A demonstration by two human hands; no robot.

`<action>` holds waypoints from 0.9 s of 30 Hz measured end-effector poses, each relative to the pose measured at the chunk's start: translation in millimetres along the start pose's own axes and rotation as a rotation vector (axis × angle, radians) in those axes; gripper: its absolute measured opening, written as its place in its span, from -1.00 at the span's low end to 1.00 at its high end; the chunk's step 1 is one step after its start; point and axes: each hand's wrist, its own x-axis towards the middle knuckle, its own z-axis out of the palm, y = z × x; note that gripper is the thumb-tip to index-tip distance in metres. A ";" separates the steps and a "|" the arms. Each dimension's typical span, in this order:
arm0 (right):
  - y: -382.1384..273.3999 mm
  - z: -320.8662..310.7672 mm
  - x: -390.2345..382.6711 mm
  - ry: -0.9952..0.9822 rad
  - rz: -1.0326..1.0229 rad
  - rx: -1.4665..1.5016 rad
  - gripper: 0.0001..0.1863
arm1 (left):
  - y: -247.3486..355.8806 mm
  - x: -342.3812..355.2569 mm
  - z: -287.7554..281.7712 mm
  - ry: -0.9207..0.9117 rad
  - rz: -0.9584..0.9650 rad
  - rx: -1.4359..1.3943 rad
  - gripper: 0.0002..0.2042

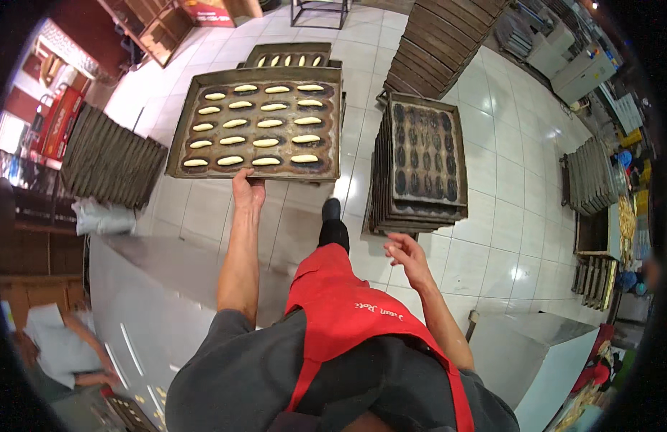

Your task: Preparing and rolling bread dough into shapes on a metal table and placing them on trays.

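Observation:
My left hand (248, 190) grips the near edge of a dark metal baking tray (304, 173), thumb on the rim and the fingers mostly hidden underneath. Rows of pale, elongated dough pieces (268, 123) lie in the tray's darkened hollows. Just behind it shows part of another tray (289, 48) with similar dough; whether the held tray rests on a stack there is hidden. My right hand (408, 258) hangs empty, its fingers loosely bent and apart, close to the near corner of a stack of baking trays (424, 155). The top tray of that stack has blackened hollows without dough.
More trays are piled in a tall stack (441, 43) at the back and another stack (110, 155) at left. A grey metal surface (153, 281) borders my left side, a pale cabinet (524, 353) my right. Another person (63, 338) is at lower left. White floor tiles (484, 245) lie between.

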 end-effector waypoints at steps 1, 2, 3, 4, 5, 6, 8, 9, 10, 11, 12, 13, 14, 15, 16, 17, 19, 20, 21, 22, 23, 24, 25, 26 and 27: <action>-5.7 -5.1 16.1 0.046 0.043 0.000 -0.47 | -7.4 35.9 16.8 0.033 -0.005 -0.016 -0.76; -7.0 -4.6 24.8 0.068 0.054 0.011 -0.47 | -14.4 63.2 26.0 0.075 -0.019 -0.025 -0.78; -8.2 -3.0 34.0 0.111 0.112 0.028 -0.47 | -18.4 89.9 34.0 0.098 -0.054 0.005 -0.77; -9.3 -0.8 44.7 0.152 0.169 0.045 -0.48 | -21.0 116.5 42.0 0.096 -0.075 0.013 -0.77; -15.7 1.7 55.1 0.169 0.197 0.062 -0.49 | -26.8 141.7 48.2 0.085 -0.113 0.009 -0.76; -22.0 2.9 64.9 0.186 0.204 0.068 -0.49 | -33.8 162.9 52.4 0.075 -0.149 0.004 -0.75; -34.6 0.2 77.6 0.132 0.183 0.050 -0.51 | -51.9 194.1 46.5 0.109 -0.145 0.004 -0.73; -40.8 -1.0 91.2 0.109 0.169 0.009 -0.53 | -46.0 210.2 27.9 0.139 -0.133 -0.015 -0.72; -44.4 -2.3 104.8 0.090 0.160 -0.024 -0.52 | -41.9 220.4 14.2 0.169 -0.131 -0.031 -0.71; -44.9 -1.1 114.8 0.138 0.174 -0.035 -0.52 | -46.8 222.5 20.1 0.160 -0.187 0.039 -0.69; -45.9 -1.8 124.2 0.178 0.181 -0.048 -0.51 | -49.4 218.3 26.2 0.129 -0.188 0.076 -0.77; -45.2 0.5 134.1 0.226 0.209 -0.085 -0.53 | -45.5 220.5 24.2 0.117 -0.182 0.130 -0.82; -45.5 4.3 149.7 0.212 0.206 -0.083 -0.53 | -30.3 220.4 8.4 0.118 -0.147 0.178 -0.87; -38.8 5.8 161.5 0.240 0.211 -0.156 -0.53 | -32.4 207.3 10.0 0.160 -0.068 0.324 -0.84; -30.2 6.5 171.7 0.284 0.219 -0.220 -0.52 | -34.5 186.6 21.9 0.183 0.002 0.473 -0.80; -16.2 10.0 190.7 0.288 0.174 -0.314 -0.48 | -39.3 160.8 31.3 0.253 0.176 0.628 -0.76; -22.2 37.4 237.0 0.245 0.098 -0.431 -0.38 | -42.0 129.0 10.6 0.525 0.276 0.781 -0.67; -43.9 63.2 261.6 0.211 0.071 -0.455 -0.33 | -49.1 125.8 -14.2 0.727 0.175 0.779 -0.60; -58.7 80.1 285.2 0.182 0.050 -0.533 -0.21 | -57.6 120.7 -9.3 0.704 0.149 0.787 -0.60; -47.7 85.8 320.4 0.163 0.068 -0.463 -0.11 | -69.4 114.2 15.9 0.738 -0.110 0.631 -0.52; -57.9 104.9 341.3 0.192 -0.009 -0.350 0.02 | -79.0 109.9 26.0 0.788 -0.360 0.466 -0.44; -53.0 113.2 374.3 0.110 -0.021 -0.298 0.02 | -86.6 120.9 13.6 0.749 -0.402 0.482 -0.44; -64.2 128.0 399.6 0.104 0.041 -0.427 -0.06 | -86.1 143.0 -13.2 0.467 -0.436 0.255 -0.39; -79.9 154.6 408.3 0.131 0.090 -0.440 -0.29 | -86.0 158.3 -37.9 0.206 -0.464 0.012 -0.34; -85.2 156.3 414.5 -0.091 -0.323 -1.092 -0.50 | -92.6 161.5 -45.0 0.226 -0.444 0.036 -0.34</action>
